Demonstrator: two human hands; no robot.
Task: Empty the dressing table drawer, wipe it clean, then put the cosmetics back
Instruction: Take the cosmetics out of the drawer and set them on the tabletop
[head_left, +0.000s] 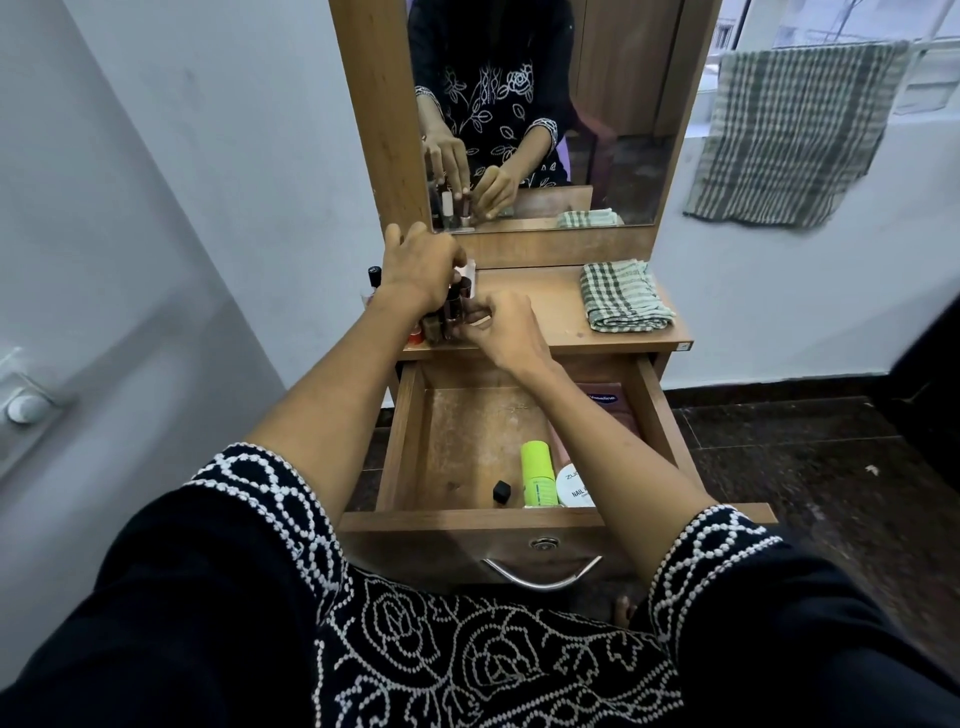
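The wooden drawer (410, 431) is pulled out wide below the dressing table top (550, 306). Inside it lie a lime-green bottle (538, 473), a white nail-product jar (571, 486), a small black cap (501, 491) and a Vaseline container (605, 399), partly hidden by my right arm. Several nail polish bottles (452, 306) stand clustered at the top's left end. My left hand (421, 265) hovers over them with curled fingers pinching one bottle's top. My right hand (501, 327) pinches a small bottle at the cluster's right side.
A folded green checked cloth (623, 296) lies on the table top at the right. The mirror (545, 114) stands behind. Another checked towel (789, 130) hangs by the window at the right. A white wall is at the left, dark floor at the right.
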